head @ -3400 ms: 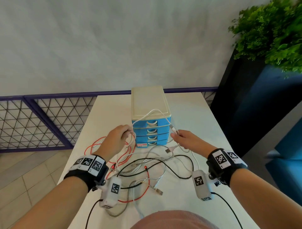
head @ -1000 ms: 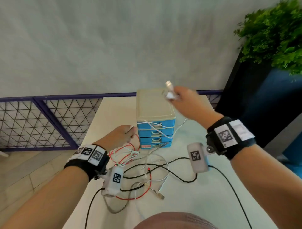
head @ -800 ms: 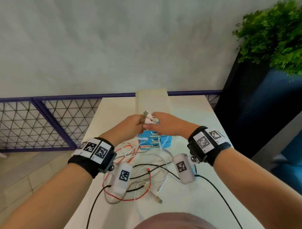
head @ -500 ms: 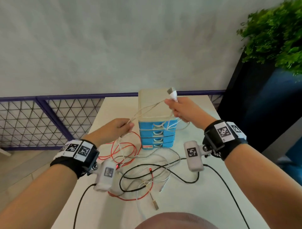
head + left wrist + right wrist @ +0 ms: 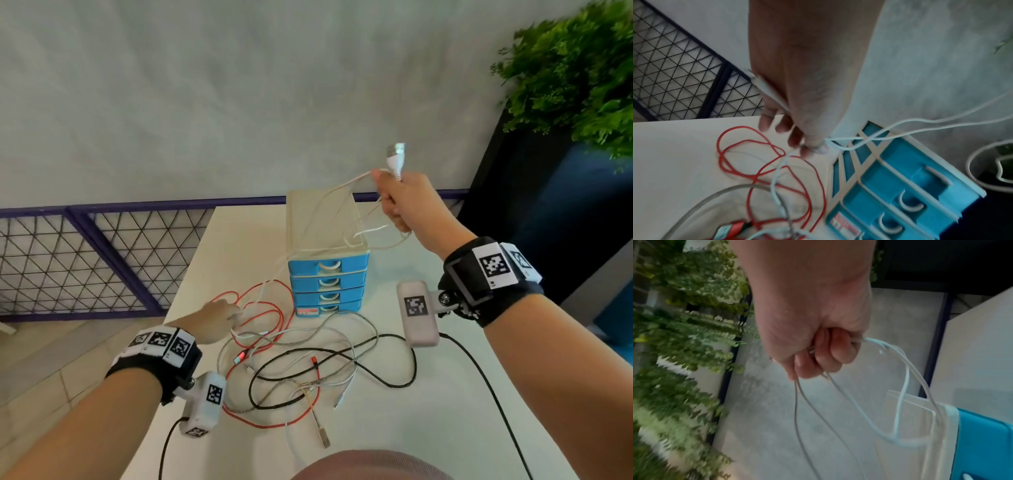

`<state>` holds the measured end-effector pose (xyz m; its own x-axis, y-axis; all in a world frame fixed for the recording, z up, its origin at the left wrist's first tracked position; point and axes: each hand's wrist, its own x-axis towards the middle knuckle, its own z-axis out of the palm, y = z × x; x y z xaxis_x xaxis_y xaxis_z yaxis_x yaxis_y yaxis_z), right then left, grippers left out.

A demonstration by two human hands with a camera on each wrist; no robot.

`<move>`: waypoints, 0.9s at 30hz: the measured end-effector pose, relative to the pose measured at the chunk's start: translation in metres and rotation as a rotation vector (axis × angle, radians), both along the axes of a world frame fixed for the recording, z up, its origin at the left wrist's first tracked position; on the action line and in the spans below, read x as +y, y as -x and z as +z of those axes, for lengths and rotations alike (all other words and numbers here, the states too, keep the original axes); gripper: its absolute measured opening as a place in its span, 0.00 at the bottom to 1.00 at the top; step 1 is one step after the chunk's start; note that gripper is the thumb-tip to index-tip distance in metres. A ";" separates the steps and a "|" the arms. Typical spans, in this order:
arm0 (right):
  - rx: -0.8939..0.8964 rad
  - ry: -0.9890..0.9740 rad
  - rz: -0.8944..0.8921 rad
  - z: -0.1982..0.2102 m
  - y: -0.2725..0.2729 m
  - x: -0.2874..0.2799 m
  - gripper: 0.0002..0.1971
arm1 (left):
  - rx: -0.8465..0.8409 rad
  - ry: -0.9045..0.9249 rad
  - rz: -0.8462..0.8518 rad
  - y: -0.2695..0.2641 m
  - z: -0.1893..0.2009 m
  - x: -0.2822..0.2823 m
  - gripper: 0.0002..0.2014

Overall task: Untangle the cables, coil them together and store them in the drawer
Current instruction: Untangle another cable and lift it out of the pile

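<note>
Cables first: the thin white plastic charging cable (image 5: pixel 346 192) is the one in play, so starting from the hands. The right hand (image 5: pixel 406 200) is fisted round a few loops of it up in the air above the small cream-topped plastic cabinet with four blue drawers (image 5: pixel 328 274), with the white USB plug (image 5: pixel 395 159) poking out the top of the fist. From there two strands run down across the cabinet to the left hand (image 5: pixel 219 317), which is low over the white worktop (image 5: pixel 239 240) and pinches the same cable between thumb and fingertips (image 5: pixel 813 146).

Everything else lies in one heap on the worktop in front of the drawers, all shut: a thin red cable (image 5: pixel 267 308), a silver braided cable (image 5: pixel 342 322) and a black cable (image 5: pixel 394 349), looped over each other.

Handling-wise it looks light, floppy and a bit slick, so I'd guess it slides through fingers easily and snags wherever it crosses the red one. Best bet is holding near the plug or the gathered loops, not mid-span.
</note>
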<state>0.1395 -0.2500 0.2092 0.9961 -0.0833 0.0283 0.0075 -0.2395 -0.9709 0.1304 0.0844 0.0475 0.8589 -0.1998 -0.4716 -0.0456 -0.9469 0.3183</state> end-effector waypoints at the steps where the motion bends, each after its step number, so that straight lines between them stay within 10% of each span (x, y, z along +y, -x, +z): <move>1: 0.030 0.086 0.083 0.001 0.002 0.004 0.19 | -0.027 -0.024 0.056 -0.006 0.008 0.003 0.13; 8: 0.119 0.505 0.556 -0.007 0.023 0.038 0.12 | -0.351 0.279 0.618 -0.064 0.068 0.027 0.16; 11: 0.151 0.296 0.524 -0.021 0.023 0.050 0.31 | -0.436 0.377 0.665 -0.080 0.083 0.022 0.12; 13: 0.174 0.115 0.496 -0.031 0.020 0.054 0.37 | -0.363 0.300 0.624 -0.085 0.075 0.022 0.21; 18: 0.173 0.036 0.352 -0.048 0.015 0.053 0.16 | -0.135 0.093 0.385 -0.057 0.036 0.004 0.32; 23: 0.155 -0.016 0.236 -0.061 0.015 0.048 0.11 | -0.164 0.160 0.255 -0.015 -0.006 -0.018 0.08; 27: 0.135 -0.054 0.208 -0.067 0.015 0.045 0.08 | 0.025 0.084 -0.012 0.017 -0.035 -0.041 0.11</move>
